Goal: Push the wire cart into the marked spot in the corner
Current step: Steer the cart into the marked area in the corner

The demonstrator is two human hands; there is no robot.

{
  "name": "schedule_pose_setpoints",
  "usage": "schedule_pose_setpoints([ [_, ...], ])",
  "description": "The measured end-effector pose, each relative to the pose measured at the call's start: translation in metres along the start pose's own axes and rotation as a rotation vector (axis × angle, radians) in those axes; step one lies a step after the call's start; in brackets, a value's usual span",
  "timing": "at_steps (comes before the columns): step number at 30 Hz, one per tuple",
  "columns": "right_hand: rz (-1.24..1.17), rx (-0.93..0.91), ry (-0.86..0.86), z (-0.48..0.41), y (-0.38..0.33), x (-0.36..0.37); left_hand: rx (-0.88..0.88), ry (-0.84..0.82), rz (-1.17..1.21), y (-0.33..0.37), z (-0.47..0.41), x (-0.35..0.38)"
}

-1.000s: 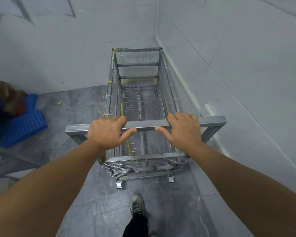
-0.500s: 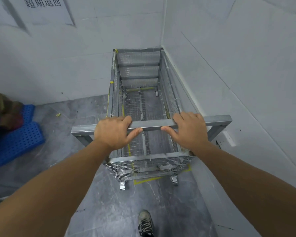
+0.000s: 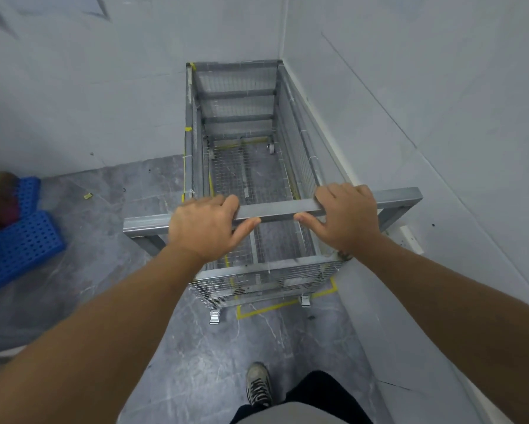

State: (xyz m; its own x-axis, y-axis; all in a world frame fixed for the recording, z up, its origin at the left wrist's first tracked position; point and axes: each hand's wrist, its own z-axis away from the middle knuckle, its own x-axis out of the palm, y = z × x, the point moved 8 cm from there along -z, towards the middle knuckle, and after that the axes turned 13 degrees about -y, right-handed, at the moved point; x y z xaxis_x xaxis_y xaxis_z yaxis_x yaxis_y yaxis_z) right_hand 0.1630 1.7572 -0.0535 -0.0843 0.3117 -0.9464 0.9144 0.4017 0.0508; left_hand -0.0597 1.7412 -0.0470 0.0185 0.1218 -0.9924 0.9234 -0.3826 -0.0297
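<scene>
The grey wire cart (image 3: 238, 123) stands lengthwise in the room's corner, its far end against the back wall and its right side along the right wall. A flat metal handle bar (image 3: 275, 211) crosses its near end. My left hand (image 3: 206, 229) grips the bar left of centre and my right hand (image 3: 345, 215) grips it right of centre, thumbs under the bar. Yellow floor tape (image 3: 272, 307) marks a rectangle on the floor; its near edge shows just behind the cart's rear wheels.
Blue perforated plastic crates (image 3: 18, 240) with brown material on them lie on the floor at the left. My shoe (image 3: 258, 384) stands on the grey floor behind the cart. A white socket (image 3: 411, 238) sits low on the right wall.
The cart has rolled forward into the corner with both hands on its bar. The yellow tape's near edge has come into view behind the rear wheels.
</scene>
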Motion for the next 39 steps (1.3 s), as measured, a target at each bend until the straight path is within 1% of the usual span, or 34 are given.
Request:
schedule_pose_setpoints([
  [11,-0.034,0.024,0.016,0.002,0.009,-0.001,-0.032,-0.01,-0.016,0.008,-0.005,-0.002],
  [16,-0.035,0.029,-0.011,0.003,0.013,0.001,-0.051,-0.041,-0.036,0.01,-0.009,0.0],
  [22,-0.025,0.035,-0.056,0.002,0.01,0.003,-0.079,-0.029,-0.046,0.008,-0.005,-0.003],
  [27,-0.033,0.027,-0.058,0.001,0.014,0.005,-0.087,-0.025,-0.052,0.01,-0.008,-0.002],
  [32,-0.041,0.046,-0.13,-0.001,0.016,0.005,-0.092,-0.044,-0.043,0.012,-0.009,-0.003],
  [35,-0.051,0.05,-0.156,-0.002,0.016,0.003,-0.073,-0.071,-0.025,0.011,-0.011,-0.002],
  [39,-0.041,0.049,-0.189,-0.003,0.014,0.005,-0.094,-0.118,-0.017,0.006,-0.011,0.003],
])
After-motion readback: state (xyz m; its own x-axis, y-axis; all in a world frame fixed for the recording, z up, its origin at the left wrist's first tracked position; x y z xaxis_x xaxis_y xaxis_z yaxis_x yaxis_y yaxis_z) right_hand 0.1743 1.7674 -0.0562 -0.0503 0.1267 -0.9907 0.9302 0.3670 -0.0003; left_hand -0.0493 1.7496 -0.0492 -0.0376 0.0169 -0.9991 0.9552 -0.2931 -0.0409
